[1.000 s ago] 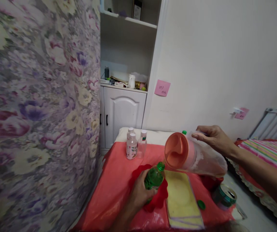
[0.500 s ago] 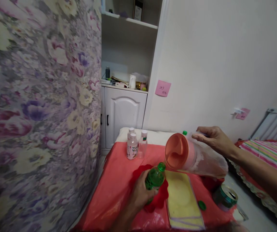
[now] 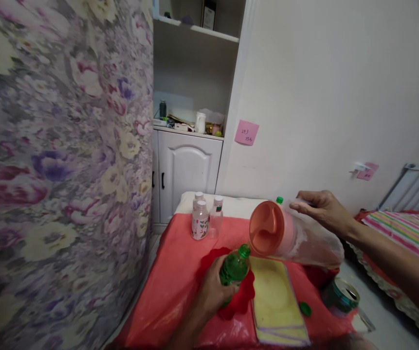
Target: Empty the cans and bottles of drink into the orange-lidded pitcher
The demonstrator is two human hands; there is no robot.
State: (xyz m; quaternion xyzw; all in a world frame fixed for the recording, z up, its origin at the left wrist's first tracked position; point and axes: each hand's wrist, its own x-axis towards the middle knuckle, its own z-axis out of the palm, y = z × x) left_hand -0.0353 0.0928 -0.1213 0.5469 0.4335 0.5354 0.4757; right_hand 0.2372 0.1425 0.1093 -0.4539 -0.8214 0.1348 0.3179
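Observation:
My left hand (image 3: 214, 288) is wrapped round a green plastic bottle (image 3: 235, 267), which stands nearly upright over a red scalloped dish (image 3: 245, 296). The bottle's mouth is uncapped. With my right hand (image 3: 317, 206) I grip the handle of a clear pitcher (image 3: 311, 243) that has an orange lid (image 3: 266, 228). Tipped almost on its side, the pitcher points its lid at the bottle's mouth, close above it. Some liquid lies along the pitcher's lower side. Whether a stream runs between them is too fine to tell.
Yellow cloths (image 3: 278, 301) lie folded on the red table cover (image 3: 173, 272). To their right are a green cap (image 3: 305, 308) and an open can (image 3: 342, 296). Clear bottles (image 3: 200, 221) with white caps stand at the back left. A floral curtain (image 3: 63, 170) hangs at left.
Almost nothing differs. The pitcher has shifted very slightly to the left, while the green bottle stays in the same place.

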